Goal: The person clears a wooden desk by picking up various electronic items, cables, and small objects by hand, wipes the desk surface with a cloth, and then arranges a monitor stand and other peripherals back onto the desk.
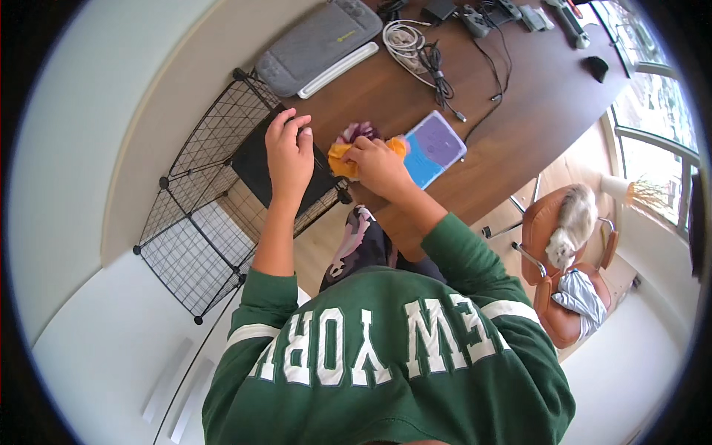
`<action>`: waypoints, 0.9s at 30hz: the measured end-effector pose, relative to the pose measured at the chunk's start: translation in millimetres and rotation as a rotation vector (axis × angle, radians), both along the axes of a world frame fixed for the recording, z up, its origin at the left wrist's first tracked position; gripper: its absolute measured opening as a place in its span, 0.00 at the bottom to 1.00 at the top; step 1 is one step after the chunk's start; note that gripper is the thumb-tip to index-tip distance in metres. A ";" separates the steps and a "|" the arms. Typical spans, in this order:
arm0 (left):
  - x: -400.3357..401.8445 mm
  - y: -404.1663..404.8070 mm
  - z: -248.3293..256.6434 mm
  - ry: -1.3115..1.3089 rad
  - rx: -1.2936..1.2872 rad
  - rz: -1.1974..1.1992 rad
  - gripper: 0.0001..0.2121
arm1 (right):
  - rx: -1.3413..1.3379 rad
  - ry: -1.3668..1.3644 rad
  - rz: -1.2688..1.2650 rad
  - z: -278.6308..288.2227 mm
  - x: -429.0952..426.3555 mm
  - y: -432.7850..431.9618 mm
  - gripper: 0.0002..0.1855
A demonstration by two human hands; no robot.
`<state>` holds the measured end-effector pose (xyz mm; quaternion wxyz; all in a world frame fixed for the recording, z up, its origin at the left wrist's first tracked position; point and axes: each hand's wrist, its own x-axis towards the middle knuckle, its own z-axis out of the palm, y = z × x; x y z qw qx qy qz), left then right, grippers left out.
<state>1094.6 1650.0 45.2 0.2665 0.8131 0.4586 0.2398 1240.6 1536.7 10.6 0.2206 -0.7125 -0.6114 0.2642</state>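
My right hand [381, 167] grips a yellow-orange cloth [340, 161] at the near edge of the brown wooden desk [356, 105]. Behind the cloth, a purple and pink fluffy piece [359, 132] shows; whether the two are joined, I cannot tell. Just right of that hand lies a flat purple and blue case [436, 147]. My left hand [290, 153] is raised, fingers apart and holding nothing, over the black panel of a wire-grid rack.
The black wire-grid rack [192, 222] adjoins the desk's left side. A grey case [320, 47], coiled white cable [403, 44], black cable [439, 80] and game controller [475, 22] lie farther back. At right, a cat [575, 219] rests on a brown chair [537, 214].
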 end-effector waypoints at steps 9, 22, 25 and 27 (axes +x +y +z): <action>81.0 -93.4 -44.7 0.169 -0.228 -0.194 0.15 | 0.121 -0.060 -0.345 14.5 89.4 -104.8 0.22; 84.7 -123.4 -15.0 -0.148 -0.791 -0.107 0.23 | 0.280 0.315 -0.302 11.8 71.7 -130.3 0.26; 68.9 -74.2 24.4 -0.305 -0.713 -0.050 0.21 | 0.315 0.290 -0.638 4.0 110.7 -123.4 0.25; 56.6 -23.1 51.2 -0.412 -0.729 0.147 0.17 | 0.237 0.451 -0.738 26.9 129.4 -121.3 0.22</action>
